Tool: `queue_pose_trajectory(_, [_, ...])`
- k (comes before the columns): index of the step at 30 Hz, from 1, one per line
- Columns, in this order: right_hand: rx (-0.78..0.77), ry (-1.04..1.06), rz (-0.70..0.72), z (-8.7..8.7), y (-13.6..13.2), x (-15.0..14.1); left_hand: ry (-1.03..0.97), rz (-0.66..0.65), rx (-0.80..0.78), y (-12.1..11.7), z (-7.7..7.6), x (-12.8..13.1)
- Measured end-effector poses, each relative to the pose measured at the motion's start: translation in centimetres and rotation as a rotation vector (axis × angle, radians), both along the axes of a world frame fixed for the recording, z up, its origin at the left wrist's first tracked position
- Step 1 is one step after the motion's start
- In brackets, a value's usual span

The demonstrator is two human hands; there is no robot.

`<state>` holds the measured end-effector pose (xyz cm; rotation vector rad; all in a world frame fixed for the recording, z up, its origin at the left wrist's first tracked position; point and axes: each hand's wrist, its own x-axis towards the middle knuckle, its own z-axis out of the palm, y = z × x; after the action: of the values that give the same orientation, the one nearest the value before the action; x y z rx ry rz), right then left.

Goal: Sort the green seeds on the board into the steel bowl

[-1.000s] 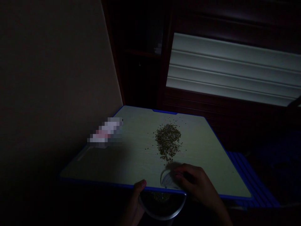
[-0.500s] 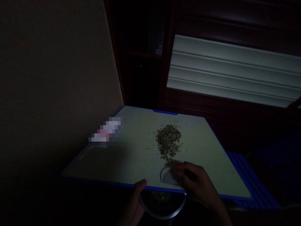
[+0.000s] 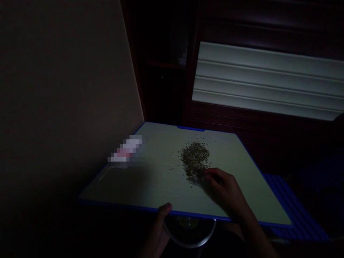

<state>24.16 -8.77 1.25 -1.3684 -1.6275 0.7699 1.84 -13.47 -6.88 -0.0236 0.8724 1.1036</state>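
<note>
On a pale whiteboard [image 3: 129, 186] with a blue frame lies a loose heap of small greenish-brown grains or seeds [image 3: 195, 156], with some scattered around it. My right hand [image 3: 223, 186] pinches a thin, see-through, curved piece [image 3: 196, 179] whose kind I cannot make out; its edge is at the heap's near side. My left hand [image 3: 159, 229] has its thumb over the board's front edge, with the other fingers below and partly hidden. Beneath that edge is a metal-rimmed bowl [image 3: 193, 245] with similar grains [image 3: 186, 222] inside, partly covered by the board.
A blurred-out white and pink item [image 3: 126, 152] lies on the board's left side. Along the left stands a plain wall [image 3: 67, 89]. Behind are dark wooden furniture and a light slatted panel [image 3: 263, 80]. Blue striped material [image 3: 290, 204] is at the right. The scene is dim.
My right hand has moved forward from the board's front edge to the near side of the heap, carrying the see-through piece. My left hand stays at the front edge.
</note>
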Motion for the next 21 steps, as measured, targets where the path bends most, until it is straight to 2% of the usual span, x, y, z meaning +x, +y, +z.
queue_pose_trajectory(3, [0.020, -0.033, 0.008, -0.4, -0.3, 0.0, 0.011, -0.004, -0.012, 0.1, 0.3, 0.1])
queue_pose_trajectory(6, [0.022, -0.089, 0.036, -0.4, -0.5, 0.0, 0.019, -0.029, -0.008, 0.2, -0.1, 0.0])
queue_pose_trajectory(11, [0.013, -0.118, 0.106, -0.4, -0.6, -0.3, 0.013, -0.006, 0.101, -0.2, -1.0, 0.0])
queue_pose_trajectory(17, [0.006, -0.157, 0.199, -0.1, -1.0, -0.4, 0.000, -0.031, 0.113, -0.2, -1.3, 0.0])
queue_pose_trajectory(21, [-0.011, -0.171, 0.252, 0.1, -1.3, -0.6, 0.052, 0.005, 0.111, -0.1, -1.3, 0.0])
